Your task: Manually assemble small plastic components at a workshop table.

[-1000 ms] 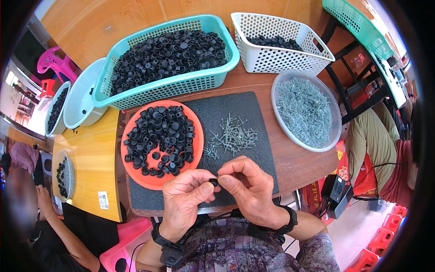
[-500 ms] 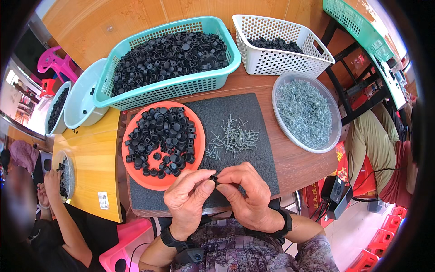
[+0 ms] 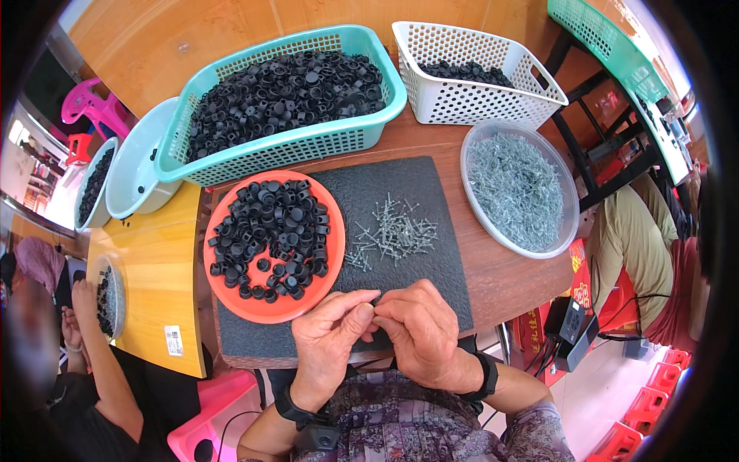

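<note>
Wooden table (image 3: 508, 281) with black mat (image 3: 431, 289). Left hand (image 3: 331, 331): thumb and index finger pinched on small black part (image 3: 375, 300). Right hand (image 3: 422, 331): fingertips drawn together, meeting left ones at same part; they hide it mostly, so cannot tell if right hand also grips it. Part is between both hands, above mat, nearer to person than loose screws (image 3: 396, 231). Orange plate (image 3: 265, 312) with black caps (image 3: 273, 204) is left of screws. Behind: teal basket (image 3: 308, 146), white basket (image 3: 477, 112), both holding black pieces. Far right: round tub (image 3: 573, 208), full of screws.
</note>
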Demonstrator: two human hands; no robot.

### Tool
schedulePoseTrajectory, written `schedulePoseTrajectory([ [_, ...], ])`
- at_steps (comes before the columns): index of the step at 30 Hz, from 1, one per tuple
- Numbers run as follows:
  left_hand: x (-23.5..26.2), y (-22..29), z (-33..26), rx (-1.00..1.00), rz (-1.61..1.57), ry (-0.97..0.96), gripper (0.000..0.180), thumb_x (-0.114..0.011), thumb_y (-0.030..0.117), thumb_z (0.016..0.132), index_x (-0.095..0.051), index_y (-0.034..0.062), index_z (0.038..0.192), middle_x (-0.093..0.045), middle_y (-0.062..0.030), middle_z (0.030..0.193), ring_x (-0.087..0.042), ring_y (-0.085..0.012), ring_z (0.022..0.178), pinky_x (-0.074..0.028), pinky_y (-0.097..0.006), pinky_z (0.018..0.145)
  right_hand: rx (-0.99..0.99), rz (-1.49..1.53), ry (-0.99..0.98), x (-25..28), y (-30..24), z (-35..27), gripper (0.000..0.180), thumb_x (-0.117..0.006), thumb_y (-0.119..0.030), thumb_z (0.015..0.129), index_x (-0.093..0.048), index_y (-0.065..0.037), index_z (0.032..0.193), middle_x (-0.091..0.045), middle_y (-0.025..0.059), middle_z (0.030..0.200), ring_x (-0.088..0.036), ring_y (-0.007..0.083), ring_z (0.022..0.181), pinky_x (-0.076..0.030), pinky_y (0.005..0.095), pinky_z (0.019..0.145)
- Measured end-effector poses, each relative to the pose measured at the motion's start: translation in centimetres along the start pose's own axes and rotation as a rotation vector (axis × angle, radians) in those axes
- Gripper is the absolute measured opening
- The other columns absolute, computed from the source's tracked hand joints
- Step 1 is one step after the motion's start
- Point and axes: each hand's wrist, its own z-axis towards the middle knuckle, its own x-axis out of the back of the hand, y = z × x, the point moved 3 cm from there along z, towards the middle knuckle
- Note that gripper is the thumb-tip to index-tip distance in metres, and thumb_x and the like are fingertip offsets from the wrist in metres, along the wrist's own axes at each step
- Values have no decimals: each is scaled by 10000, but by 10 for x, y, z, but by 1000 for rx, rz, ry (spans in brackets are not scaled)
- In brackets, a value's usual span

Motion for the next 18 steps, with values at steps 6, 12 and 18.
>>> schedulePoseTrajectory([
  [6,4,-5,1,126,-359,-47,240,-637,47,839,-596,-54,1053,-643,-136,917,-610,-140,716,-506,-243,633,-200,138,-19,12,5,4,126,-643,69,744,-601,-4,838,-595,106,806,-549,202,679,-457,288,616],
  [12,-3,-3,4,116,-476,-113,219,-670,61,808,-557,-28,973,-640,-129,910,-610,-184,711,-515,-295,601,-705,888,133,12,12,-3,94,-585,55,850,-591,29,940,-568,69,908,-599,126,770,-509,262,646],
  [18,-5,-1,3,102,-562,-100,236,-670,41,805,-559,-58,988,-638,-145,915,-628,-172,730,-532,-282,648,-623,823,77,7,7,-6,98,-571,58,858,-569,42,954,-549,72,905,-606,127,754,-521,242,644],
])
